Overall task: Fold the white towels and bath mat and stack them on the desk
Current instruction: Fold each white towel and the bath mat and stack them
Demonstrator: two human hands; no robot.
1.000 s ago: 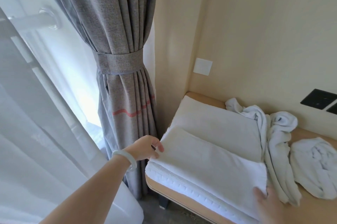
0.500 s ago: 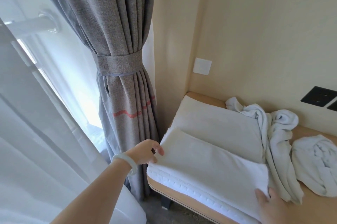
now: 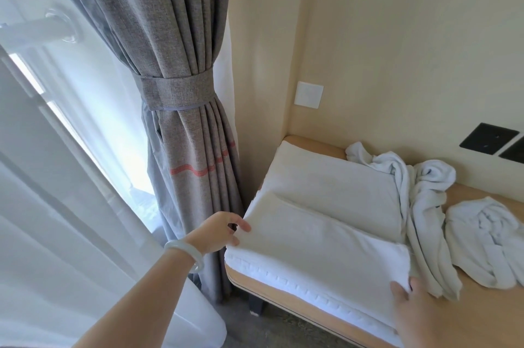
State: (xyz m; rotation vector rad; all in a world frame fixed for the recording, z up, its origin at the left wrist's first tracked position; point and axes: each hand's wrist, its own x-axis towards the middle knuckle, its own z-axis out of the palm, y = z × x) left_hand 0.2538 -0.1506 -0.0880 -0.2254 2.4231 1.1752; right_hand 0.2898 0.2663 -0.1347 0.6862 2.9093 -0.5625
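Note:
A white bath mat lies spread over the left end of the wooden desk, its near part folded back over itself. My left hand pinches the fold's left corner at the desk's left edge. My right hand holds the fold's right corner near the desk's front edge; its fingers are partly under the cloth. Two crumpled white towels lie to the right: a long twisted one and a bunched one.
A tied grey curtain hangs just left of the desk, with sheer white drape and a window beyond. The beige wall behind carries a white switch plate and black sockets.
Both hands have stayed on the mat's fold corners; the view has shifted slightly and the fold looks unchanged.

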